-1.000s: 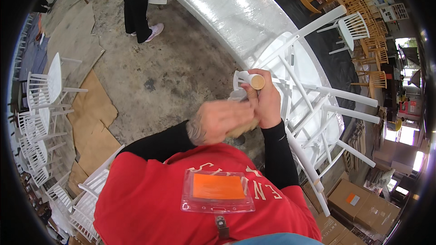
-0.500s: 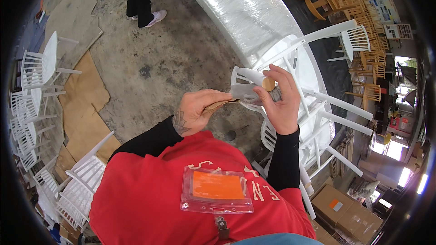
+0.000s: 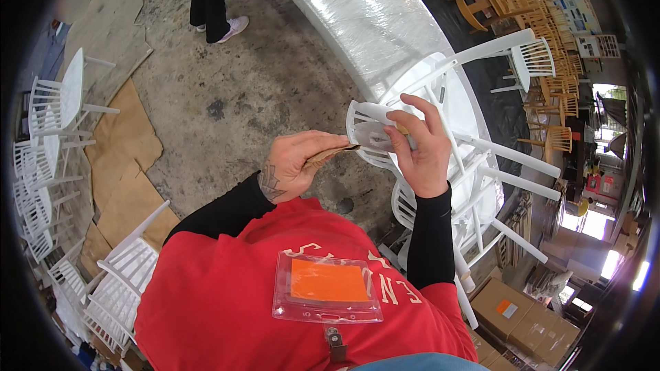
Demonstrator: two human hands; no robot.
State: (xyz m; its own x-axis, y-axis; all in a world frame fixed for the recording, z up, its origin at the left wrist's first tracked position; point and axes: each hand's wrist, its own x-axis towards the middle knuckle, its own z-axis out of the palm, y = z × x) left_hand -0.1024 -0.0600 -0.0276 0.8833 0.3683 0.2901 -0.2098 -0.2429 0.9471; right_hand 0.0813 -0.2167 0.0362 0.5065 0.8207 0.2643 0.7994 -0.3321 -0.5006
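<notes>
A folded brown sheet (image 3: 333,154) is pinched in the left hand (image 3: 295,161), beside a white wooden leg (image 3: 375,111) framed by the right hand's (image 3: 426,154) thumb and fingers; whether it is gripped cannot be told. Steady support and flat sheet contact are advised. The leg's tip is mostly covered; its attachment is unclear.

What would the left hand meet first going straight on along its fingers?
Probably the white spindled chair back, next beyond the left hand in the picture. Depth is unclear; if that sits lower, the right hand may come first.
</notes>
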